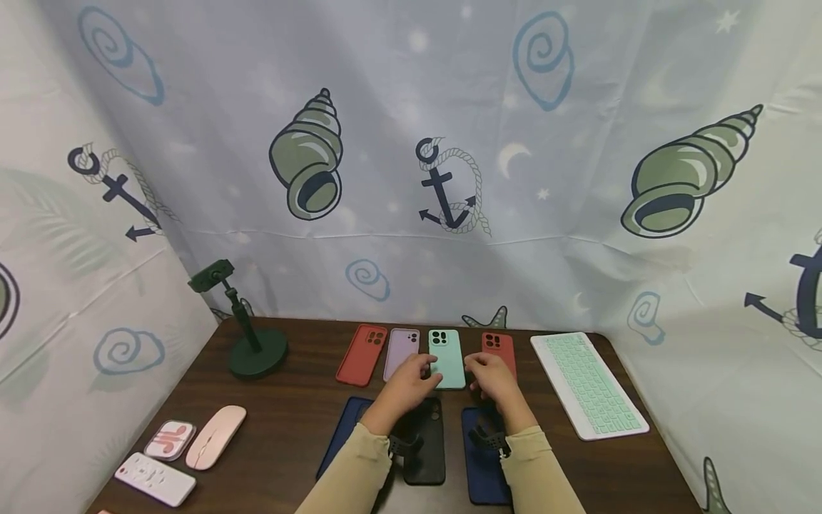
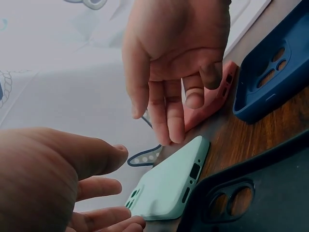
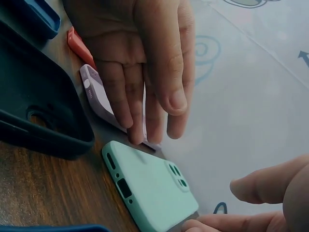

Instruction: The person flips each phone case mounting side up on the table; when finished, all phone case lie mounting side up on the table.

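Note:
A mint green phone case [image 1: 453, 368] lies on the table, camera cutouts towards the back. Over its left side hovers my left hand [image 1: 411, 382], thumb and fingers apart, holding nothing. To its right is my right hand [image 1: 493, 377], fingers loosely bent and empty, partly covering a red phone case [image 1: 507, 351]. The right wrist view shows the mint case [image 3: 149, 186] between both hands. A lilac phone case [image 1: 402, 348] and another red one [image 1: 362, 357] lie to the left. Nearer, below my wrists, are a black phone case [image 1: 429, 450] and two dark blue ones, including the right one [image 1: 480, 471].
A white keyboard with mint keys [image 1: 591, 385] lies at the right. A dark green stand [image 1: 257, 353] rises at the back left. Nearer on the left are a pale pink mouse [image 1: 216, 437], a white remote [image 1: 155, 479] and boxed earphones [image 1: 170, 439]. A patterned curtain [image 1: 385, 178] hangs behind.

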Demonstrator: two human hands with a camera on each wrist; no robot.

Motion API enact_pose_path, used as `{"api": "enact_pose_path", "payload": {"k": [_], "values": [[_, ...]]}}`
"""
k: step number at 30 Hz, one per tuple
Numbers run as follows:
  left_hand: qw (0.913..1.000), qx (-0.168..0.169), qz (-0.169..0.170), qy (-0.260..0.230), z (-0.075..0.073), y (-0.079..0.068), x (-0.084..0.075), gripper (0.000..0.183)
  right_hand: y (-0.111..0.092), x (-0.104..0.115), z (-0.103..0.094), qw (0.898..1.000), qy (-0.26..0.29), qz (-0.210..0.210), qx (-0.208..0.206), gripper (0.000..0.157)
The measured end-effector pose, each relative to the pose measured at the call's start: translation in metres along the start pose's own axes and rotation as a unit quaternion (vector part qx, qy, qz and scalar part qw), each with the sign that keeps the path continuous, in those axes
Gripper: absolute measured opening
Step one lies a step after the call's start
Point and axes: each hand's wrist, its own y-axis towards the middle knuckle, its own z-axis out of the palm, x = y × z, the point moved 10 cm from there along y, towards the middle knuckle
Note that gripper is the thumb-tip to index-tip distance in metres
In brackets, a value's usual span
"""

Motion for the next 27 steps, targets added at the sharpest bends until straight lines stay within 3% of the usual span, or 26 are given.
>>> {"api": "enact_pose_path", "payload": {"k": [8, 14, 27], "values": [[0.9999, 0.011, -0.005, -0.007, 0.003, -0.001, -0.002, 0.048, -0.001, -0.003, 0.002, 1.0, -0.014, 0.015, 0.0, 0.036], [0.999, 0.036, -0.01, 0.023, 0.013, 0.0, 0.001, 0.049, -0.001, -0.007, 0.007, 0.999, -0.04, 0.029, 0.017, 0.04], [0.9991, 0.037, -0.008, 0.022, 0.011, -0.002, -0.002, 0.049, -0.004, -0.005, 0.01, 0.999, -0.006, 0.025, 0.031, 0.04]]}}
